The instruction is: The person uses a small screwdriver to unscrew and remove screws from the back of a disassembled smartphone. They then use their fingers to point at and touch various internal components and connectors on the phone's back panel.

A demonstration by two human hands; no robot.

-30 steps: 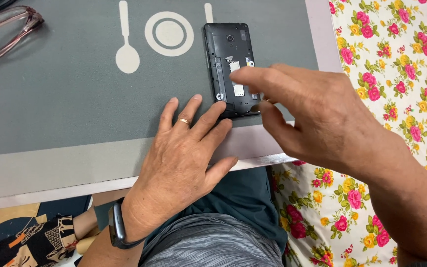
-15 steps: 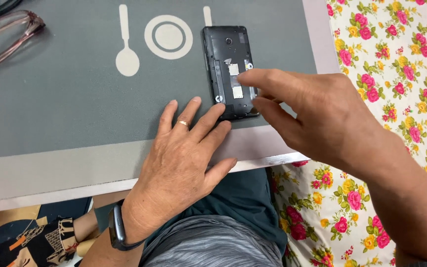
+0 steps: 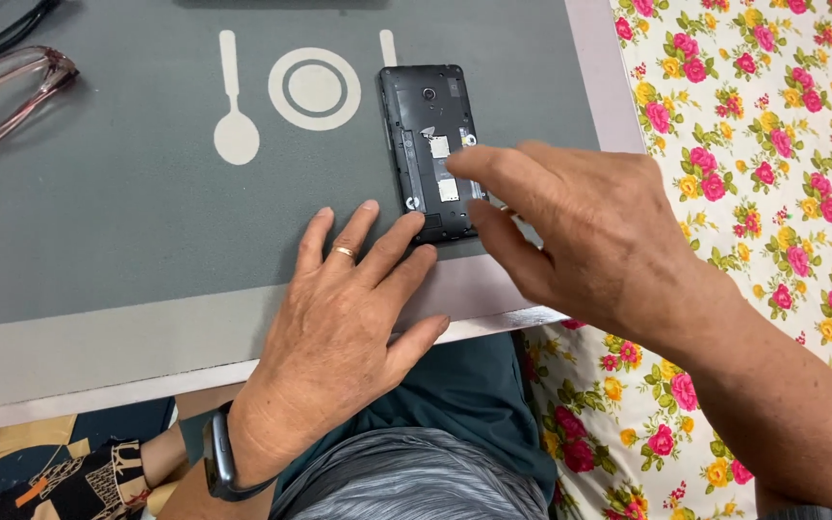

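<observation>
Nearest the viewer, a grey striped garment [image 3: 416, 481] and dark teal cloth [image 3: 479, 385] fill the lower edge, with a patterned item [image 3: 69, 481] at lower left. A dark wristband [image 3: 219, 457] circles the left wrist. The left hand [image 3: 339, 337] lies flat, palm down, on the surface [image 3: 98, 356], its fingers spread and holding nothing; a gold ring [image 3: 343, 253] sits on one finger. The longest fingertips reach the lower left corner of the phone [image 3: 430, 144] and touch its edge.

The right hand [image 3: 580, 231] enters from the lower right and hovers over the lower right part of the phone. Its fingers are loosely extended; the forefinger tip rests at the exposed inner compartment near the small white labels. Whether anything is pinched beneath the fingers cannot be told.

The phone lies face down with its back cover off, upright relative to the viewer, on the grey placemat [image 3: 127, 212], near the mat's right edge. Just left of it are the mat's white printed plate ring [image 3: 315, 89] and spoon outline [image 3: 235, 101].

Farther left, pink-framed glasses [image 3: 7, 91] rest on the mat. To the right of the surface lies a floral cloth [image 3: 772, 144] with pink and yellow blooms.
</observation>
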